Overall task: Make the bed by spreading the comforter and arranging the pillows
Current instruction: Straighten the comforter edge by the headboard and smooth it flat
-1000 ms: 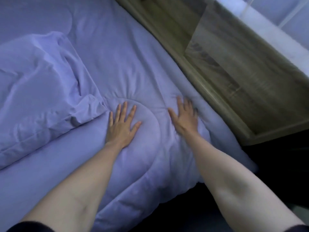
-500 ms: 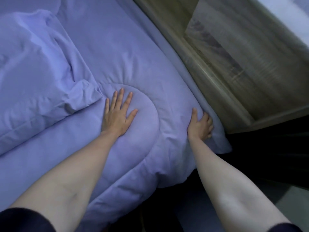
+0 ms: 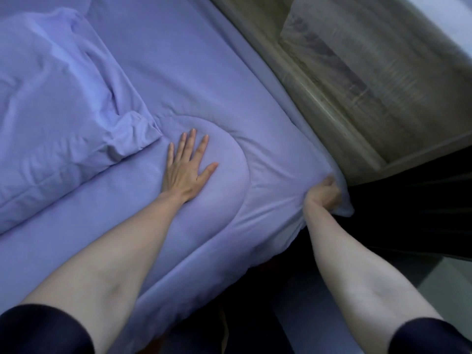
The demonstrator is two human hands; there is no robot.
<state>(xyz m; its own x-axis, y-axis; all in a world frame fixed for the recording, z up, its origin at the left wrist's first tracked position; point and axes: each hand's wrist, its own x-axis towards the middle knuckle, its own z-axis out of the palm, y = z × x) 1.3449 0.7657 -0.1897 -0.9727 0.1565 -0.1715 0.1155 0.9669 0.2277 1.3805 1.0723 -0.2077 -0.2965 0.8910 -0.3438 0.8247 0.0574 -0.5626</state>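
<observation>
A lilac quilted comforter (image 3: 194, 80) covers the bed and hangs over its near corner. A pillow (image 3: 58, 106) in a matching lilac case lies on it at the left, wrinkled. My left hand (image 3: 187, 167) rests flat on the comforter with fingers spread, just right of the pillow's corner. My right hand (image 3: 323, 191) is closed in a fist around the comforter's edge at the bed's right corner, and the fabric bunches and pulls taut toward it.
A wooden headboard or side panel (image 3: 357, 80) runs along the bed's right side, close to my right hand. Dark floor space (image 3: 408, 213) lies beyond the corner. Pale floor (image 3: 447, 282) shows at lower right.
My right hand slid from lying flat on top to the bed's right corner and closed on the comforter's edge. My left hand stayed pressed flat in the same spot.
</observation>
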